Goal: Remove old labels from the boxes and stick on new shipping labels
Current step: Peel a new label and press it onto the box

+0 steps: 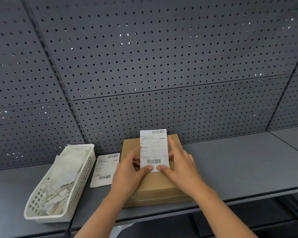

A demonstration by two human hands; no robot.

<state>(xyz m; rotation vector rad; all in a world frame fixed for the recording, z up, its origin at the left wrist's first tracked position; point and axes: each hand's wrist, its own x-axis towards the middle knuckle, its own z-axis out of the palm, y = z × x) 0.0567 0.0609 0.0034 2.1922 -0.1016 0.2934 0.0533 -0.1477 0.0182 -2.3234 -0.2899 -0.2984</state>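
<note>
In the lower centre of the frame I see both hands on one white shipping label [153, 148], over the top of the brown cardboard box [155, 184]. The left hand [129, 170] pinches its lower edge, thumb in front and fingers behind. The right hand [181, 165] pinches the same edge, index finger straight along the label's right side. I cannot tell whether the label touches the box. Left of the box lie spare labels [104, 169], then a white basket [79, 182] of paper scraps.

Soft, dim, even light, faint shadows, glints through the pegboard [162, 57] holes, wide-angle bowing at the edges.
</note>
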